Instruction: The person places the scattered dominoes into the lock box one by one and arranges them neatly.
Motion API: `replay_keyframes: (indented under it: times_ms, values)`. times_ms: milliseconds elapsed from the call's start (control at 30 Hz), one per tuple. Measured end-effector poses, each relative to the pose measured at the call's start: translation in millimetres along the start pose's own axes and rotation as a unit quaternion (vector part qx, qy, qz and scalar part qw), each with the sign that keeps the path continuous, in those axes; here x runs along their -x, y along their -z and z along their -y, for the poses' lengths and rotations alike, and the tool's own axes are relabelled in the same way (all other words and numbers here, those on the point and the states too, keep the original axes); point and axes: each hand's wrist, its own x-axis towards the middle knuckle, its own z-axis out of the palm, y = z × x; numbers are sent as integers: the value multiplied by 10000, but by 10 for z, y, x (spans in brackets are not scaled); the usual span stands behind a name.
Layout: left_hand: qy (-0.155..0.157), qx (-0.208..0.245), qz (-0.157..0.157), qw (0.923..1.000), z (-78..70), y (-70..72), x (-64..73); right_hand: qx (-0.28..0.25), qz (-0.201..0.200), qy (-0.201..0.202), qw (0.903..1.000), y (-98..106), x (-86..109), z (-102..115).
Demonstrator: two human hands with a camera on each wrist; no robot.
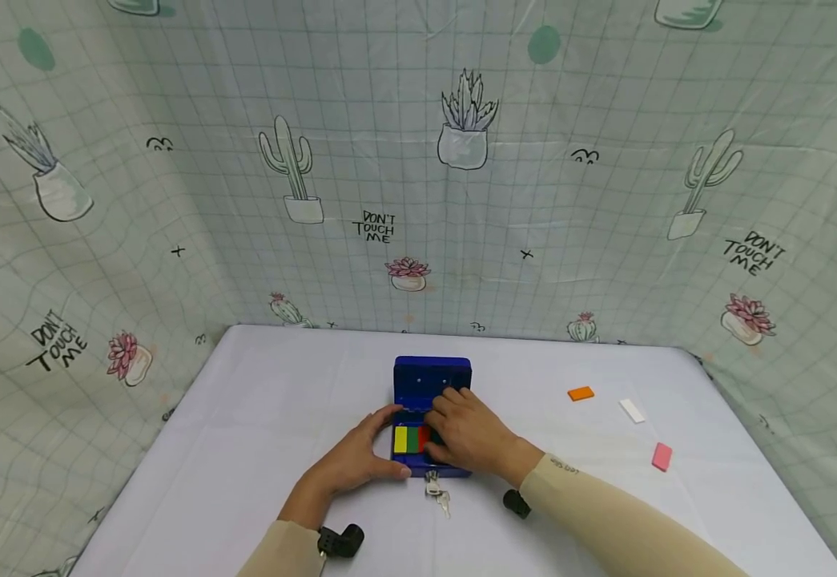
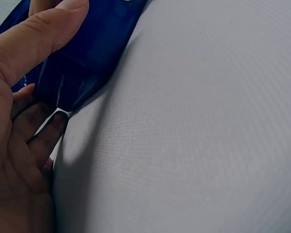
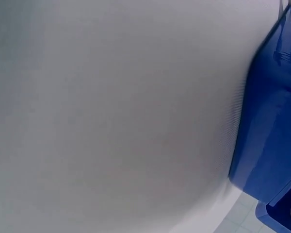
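Observation:
A blue metal cash box (image 1: 454, 473) stands on the table with its lid (image 1: 411, 377) raised at the back. Inside, side by side, lie a yellow block (image 1: 400, 440), a green block (image 1: 413, 440) and a red block (image 1: 424, 437). My left hand (image 1: 352, 458) holds the box at its left side, thumb near the front corner, fingers towards the back. My right hand (image 1: 472, 433) reaches into the box from the right, its fingers and thumb pinching the red block, which it partly hides. The right wrist view shows mostly the box's side (image 3: 271, 131) and a fingertip.
Keys (image 1: 434, 486) hang from the lock at the box's front. To the right lie an orange block (image 1: 581, 393), a white block (image 1: 632, 411) and a pink block (image 1: 661, 457). A patterned cloth (image 1: 418, 184) surrounds the back and sides of the white table (image 1: 281, 385).

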Motion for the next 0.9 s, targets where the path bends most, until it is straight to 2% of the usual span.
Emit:
replay_keyframes:
  times_ms: [233,633,900]
  values:
    - [76,10,-54,10000,12,-8,-11,181,-450,-107,9988,1,44,-22]
    - [93,84,-73,9999,-12,-16,-11,222,-682,-421,9965,-8,148,-97]
    - [122,26,-150,9998,-38,-33,13,224,-650,-611,9958,27,264,-169]
